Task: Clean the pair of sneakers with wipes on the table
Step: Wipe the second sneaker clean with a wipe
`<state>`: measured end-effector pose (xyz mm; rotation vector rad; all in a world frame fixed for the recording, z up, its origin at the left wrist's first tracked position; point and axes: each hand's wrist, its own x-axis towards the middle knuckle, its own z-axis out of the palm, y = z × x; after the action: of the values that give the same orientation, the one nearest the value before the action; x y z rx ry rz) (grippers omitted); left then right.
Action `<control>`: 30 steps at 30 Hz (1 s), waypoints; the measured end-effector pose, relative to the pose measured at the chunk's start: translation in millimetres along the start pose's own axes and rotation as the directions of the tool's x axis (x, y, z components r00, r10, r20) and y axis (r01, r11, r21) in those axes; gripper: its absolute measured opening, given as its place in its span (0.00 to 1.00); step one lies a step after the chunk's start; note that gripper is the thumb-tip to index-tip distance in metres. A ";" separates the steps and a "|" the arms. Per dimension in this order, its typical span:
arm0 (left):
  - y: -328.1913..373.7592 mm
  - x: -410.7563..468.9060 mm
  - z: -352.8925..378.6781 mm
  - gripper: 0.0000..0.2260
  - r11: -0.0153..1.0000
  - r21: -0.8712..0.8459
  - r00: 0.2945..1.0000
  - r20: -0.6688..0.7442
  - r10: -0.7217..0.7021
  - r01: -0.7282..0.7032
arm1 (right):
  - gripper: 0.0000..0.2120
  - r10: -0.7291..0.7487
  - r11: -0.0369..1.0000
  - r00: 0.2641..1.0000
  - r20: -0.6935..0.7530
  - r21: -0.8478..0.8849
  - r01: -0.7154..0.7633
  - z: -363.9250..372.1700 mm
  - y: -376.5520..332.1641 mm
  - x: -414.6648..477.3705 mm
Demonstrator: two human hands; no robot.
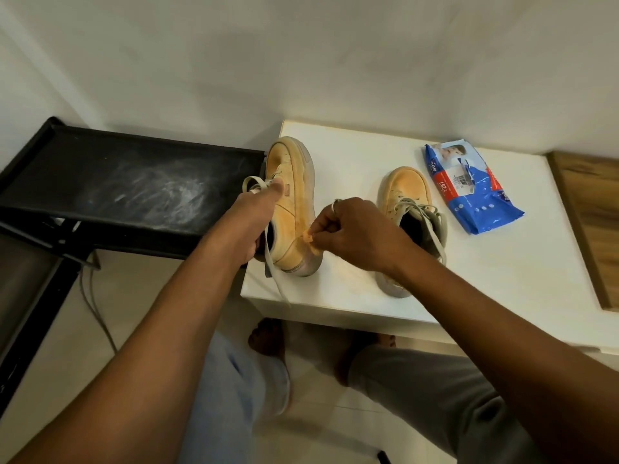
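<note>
White tabletop [368, 152] stands against a pale wall [301, 61], with a dusty black rack [134, 169] to its left. My left grip [254, 222] clasps one sneaker [294, 182] by its collar, tilting it at the tabletop's left edge so its side faces me. My right grip [355, 229] pinches a soiled wipe [310, 241] against that side near the heel, to scrub. Second sneaker [405, 189] stands upright nearby, beside the pack [469, 185], within reach.

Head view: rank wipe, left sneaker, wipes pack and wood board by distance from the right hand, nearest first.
1. Wipe: pinched in the right hand.
2. Left sneaker: just left, touching the wipe.
3. Wipes pack: back right on the table.
4. Wood board: far right edge.
</note>
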<state>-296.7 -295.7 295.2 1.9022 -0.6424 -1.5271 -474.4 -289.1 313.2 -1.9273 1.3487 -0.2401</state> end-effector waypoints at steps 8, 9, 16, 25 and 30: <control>-10.1 -28.9 -1.7 0.35 0.666 0.678 0.944 0.303 0.131 -0.310 | 0.09 0.046 0.987 0.998 -0.038 -0.152 -0.051 19.1 6.6 -5.3; -11.0 -29.2 -0.8 0.33 0.625 0.711 0.943 0.299 0.145 -0.322 | 0.09 0.040 0.988 0.998 -0.044 -0.148 -0.046 20.8 8.0 -6.2; -10.5 -24.8 -0.6 0.22 0.901 0.309 0.952 0.131 0.278 -0.306 | 0.08 -0.074 0.997 0.956 -0.285 -0.049 0.063 6.9 2.9 -5.0; -0.4 -29.4 16.6 0.21 0.793 -0.584 0.893 0.246 0.377 -0.173 | 0.10 -0.234 0.971 0.802 -0.549 -0.096 0.218 -15.4 -12.3 -5.8; -3.1 -29.7 23.9 0.19 0.780 -0.605 0.883 0.266 0.387 -0.160 | 0.09 -0.214 0.975 0.791 -0.573 -0.073 0.211 -14.8 -8.6 0.9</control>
<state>-326.5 -276.5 309.6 1.0177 -0.5192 -1.6618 -475.8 -295.5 329.0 -2.0997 1.4924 -1.0110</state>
